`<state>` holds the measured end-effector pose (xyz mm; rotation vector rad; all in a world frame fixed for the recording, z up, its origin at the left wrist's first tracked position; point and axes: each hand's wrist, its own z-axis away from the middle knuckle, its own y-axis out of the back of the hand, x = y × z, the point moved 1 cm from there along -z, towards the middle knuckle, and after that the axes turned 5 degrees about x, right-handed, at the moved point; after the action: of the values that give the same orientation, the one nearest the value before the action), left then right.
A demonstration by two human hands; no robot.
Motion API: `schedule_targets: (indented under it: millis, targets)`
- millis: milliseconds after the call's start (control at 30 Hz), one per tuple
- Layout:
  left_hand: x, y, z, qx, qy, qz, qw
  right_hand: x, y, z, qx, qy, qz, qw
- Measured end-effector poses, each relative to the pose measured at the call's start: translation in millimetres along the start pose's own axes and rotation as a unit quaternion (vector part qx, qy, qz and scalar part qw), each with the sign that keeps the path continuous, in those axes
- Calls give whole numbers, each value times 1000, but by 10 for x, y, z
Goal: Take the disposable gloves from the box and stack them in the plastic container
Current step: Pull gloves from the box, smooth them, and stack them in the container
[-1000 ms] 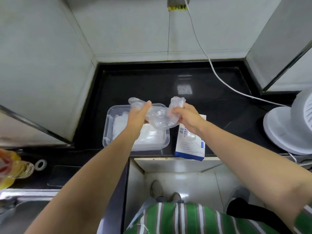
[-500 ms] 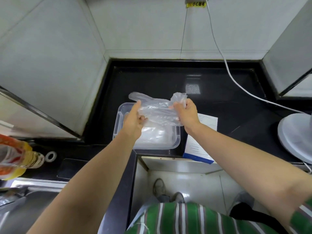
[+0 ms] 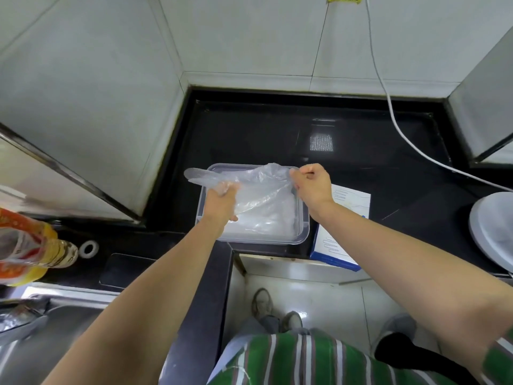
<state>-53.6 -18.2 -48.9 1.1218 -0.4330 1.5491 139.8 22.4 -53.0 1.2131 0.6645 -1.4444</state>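
Note:
A thin clear disposable glove (image 3: 258, 184) is stretched out above the clear plastic container (image 3: 304, 226) on the black counter. My left hand (image 3: 220, 202) grips the glove's left part, with the glove's finger end sticking out past it to the left. My right hand (image 3: 312, 184) pinches the glove's right edge in curled fingers. Inside the container lies a pale stack of gloves (image 3: 266, 220). The white and blue glove box (image 3: 342, 234) lies flat just right of the container, partly hidden by my right forearm.
A white cable (image 3: 394, 115) runs down the wall across the black counter (image 3: 277, 134). A white round appliance (image 3: 491, 226) sits at the right edge. An oil bottle (image 3: 30, 245) and a steel sink (image 3: 50, 329) are at the left. Tiled walls enclose the corner.
Both hands have pulled apart, stretching the crumpled glove out flat over the container. The camera has tilted closer to the counter.

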Motion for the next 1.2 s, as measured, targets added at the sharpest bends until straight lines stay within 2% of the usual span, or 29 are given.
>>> schedule_targets:
  millis: [67, 167, 233, 300, 400, 467, 533, 600, 733, 767, 833, 933, 967, 1033, 1100, 1133, 1200]
  targets:
    - [-57, -6, -2, 0, -3, -22, 1000, -41, -24, 20, -51, 1, 24, 998]
    - [-135, -62, -21, -22, -30, -39, 999, -82, -108, 85, -134, 11, 143, 981]
    - [-115, -90, -9, -32, -32, 2, 999, -72, -153, 105, -142, 23, 205, 968]
    - [-68, -95, 11, -33, -19, 62, 997, -82, -184, 141, -161, -4, 240, 957]
    - [-47, -75, 46, -62, 23, 155, 986, -53, -215, 213, -209, -107, 194, 952]
    - [-55, -55, 68, -81, 40, 179, 980, -17, -233, 213, -191, -116, 106, 969]
    - [-67, -27, 55, -89, 50, 173, 980, -25, -220, 179, -140, -65, 44, 987]
    - [-75, 18, 21, -119, 76, 197, 970, -95, -173, 182, -128, 7, 30, 991]
    - [4, 127, -50, -160, 96, 265, 946, -197, -60, 213, -173, 105, 142, 969]
    - [30, 117, -44, -150, 96, 250, 952, -191, -55, 219, -179, 113, 174, 962]
    - [50, 68, -65, -83, 75, 141, 984, -142, -64, 230, -179, 132, 223, 949]
    - [18, -3, -93, 11, -30, -39, 999, -58, -111, 239, -163, 174, 290, 927]
    - [16, -25, -73, 27, -70, -126, 989, -28, -132, 235, -162, 181, 327, 913]
    - [3, -38, -11, 87, -128, -284, 946, 21, -176, 238, -174, 187, 399, 880]
    - [-23, -61, 51, 149, -220, -311, 912, 60, -239, 259, -192, 193, 445, 853]
    - [-29, -66, 71, 183, -286, -334, 879, 85, -279, 269, -199, 196, 458, 844]
    - [-25, -88, 85, 228, -409, -396, 790, 129, -349, 277, -209, 194, 475, 833]
